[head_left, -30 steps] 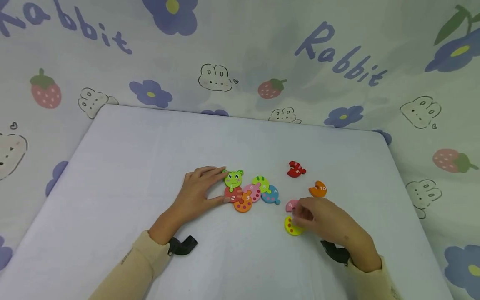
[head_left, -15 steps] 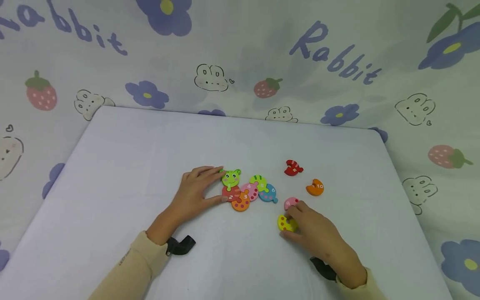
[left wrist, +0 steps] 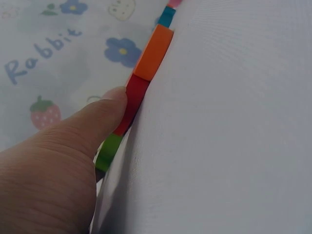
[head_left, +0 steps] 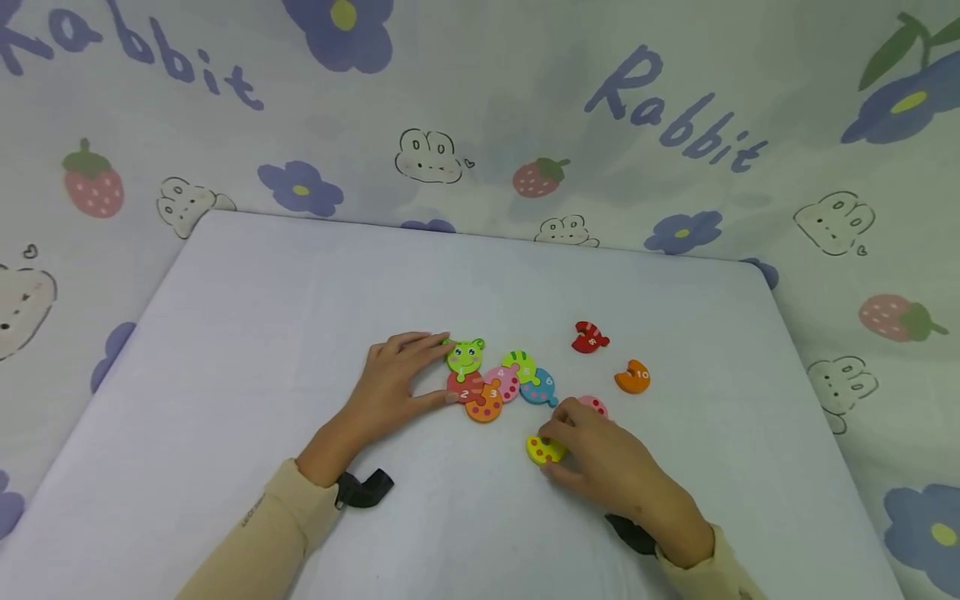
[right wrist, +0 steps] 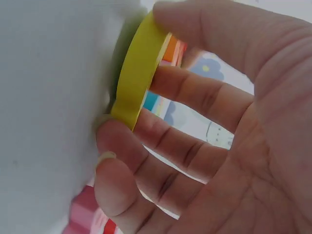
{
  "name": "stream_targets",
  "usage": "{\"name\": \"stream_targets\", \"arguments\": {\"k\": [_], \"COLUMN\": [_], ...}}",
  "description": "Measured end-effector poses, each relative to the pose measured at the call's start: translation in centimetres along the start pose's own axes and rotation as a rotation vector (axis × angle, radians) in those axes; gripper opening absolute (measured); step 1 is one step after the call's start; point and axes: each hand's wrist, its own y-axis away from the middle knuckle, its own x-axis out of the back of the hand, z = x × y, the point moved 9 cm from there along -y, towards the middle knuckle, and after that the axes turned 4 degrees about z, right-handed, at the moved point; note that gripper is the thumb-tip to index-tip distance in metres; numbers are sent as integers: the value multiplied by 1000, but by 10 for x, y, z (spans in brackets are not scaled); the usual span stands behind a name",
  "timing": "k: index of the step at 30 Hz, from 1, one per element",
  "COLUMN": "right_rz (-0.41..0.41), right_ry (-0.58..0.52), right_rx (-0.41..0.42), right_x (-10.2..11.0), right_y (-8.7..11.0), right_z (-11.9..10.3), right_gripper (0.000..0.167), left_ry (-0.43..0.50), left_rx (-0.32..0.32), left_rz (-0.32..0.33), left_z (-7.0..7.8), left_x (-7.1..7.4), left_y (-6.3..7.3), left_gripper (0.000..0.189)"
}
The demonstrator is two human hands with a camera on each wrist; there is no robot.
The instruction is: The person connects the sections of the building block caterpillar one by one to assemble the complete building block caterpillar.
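In the head view, a numbered caterpillar puzzle lies at the table's middle, its green head piece (head_left: 465, 357) joined to a red piece (head_left: 459, 385), an orange piece (head_left: 483, 412) and several more, ending in a blue one (head_left: 537, 387). My left hand (head_left: 382, 383) rests at its left end, fingertips by the head and thumb on the red piece's edge. My right hand (head_left: 607, 458) pinches a yellow spotted puzzle piece (head_left: 537, 451) below the blue piece, apart from it. The right wrist view shows thumb and fingers on the yellow piece's (right wrist: 136, 73) rim; its number is hidden.
A pink piece (head_left: 596, 406), partly covered by my right hand, lies just behind it. Farther off are a loose red piece (head_left: 589, 337) and an orange piece (head_left: 633, 377) marked 10. A printed rabbit cloth (head_left: 480, 100) hangs behind the white table (head_left: 337, 275).
My right hand has taken hold of the yellow piece and moved it left, away from the pink piece. The left hand and the joined caterpillar stay in place.
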Motion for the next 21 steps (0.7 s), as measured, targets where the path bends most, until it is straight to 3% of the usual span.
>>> {"name": "stream_targets", "arguments": {"k": [3, 10, 16, 21], "right_rz": [0, 41, 90, 106], "right_ry": [-8, -79, -111, -131], "right_rx": [30, 11, -6, -31], "right_x": [1, 15, 24, 22], "right_y": [-1, 2, 8, 6], "right_z": [1, 25, 43, 44], "right_gripper": [33, 30, 35, 41], "left_ry": [-4, -3, -4, -4], "left_rx": [-7, -2, 1, 4], "left_rz": [6, 4, -2, 0], "left_z": [1, 1, 1, 1], "left_x": [0, 0, 0, -1], "left_y": [0, -1, -1, -1], "left_gripper": [78, 77, 78, 78]}}
